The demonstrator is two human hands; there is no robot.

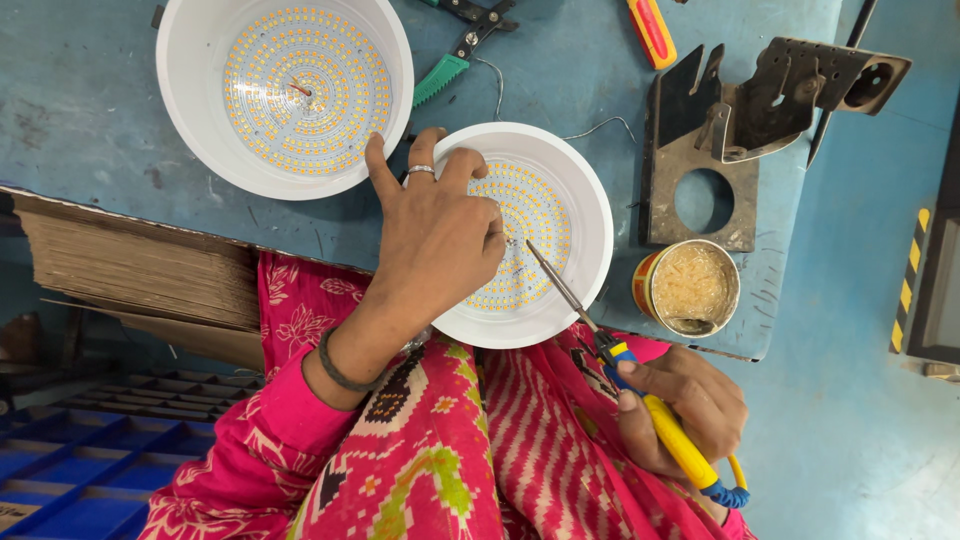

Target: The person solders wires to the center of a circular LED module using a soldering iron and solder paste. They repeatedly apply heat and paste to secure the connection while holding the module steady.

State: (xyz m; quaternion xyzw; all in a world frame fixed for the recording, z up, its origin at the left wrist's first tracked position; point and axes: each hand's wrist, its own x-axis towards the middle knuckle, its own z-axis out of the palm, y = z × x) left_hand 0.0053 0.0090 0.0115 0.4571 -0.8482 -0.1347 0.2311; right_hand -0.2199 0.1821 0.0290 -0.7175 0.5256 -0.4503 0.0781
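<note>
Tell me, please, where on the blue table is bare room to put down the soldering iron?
Bare blue table lies left of the large white lamp housing, above the cardboard stack. Another patch lies right of the metal bracket. It is crowded around the small lamp housing and the flux tin.
</note>
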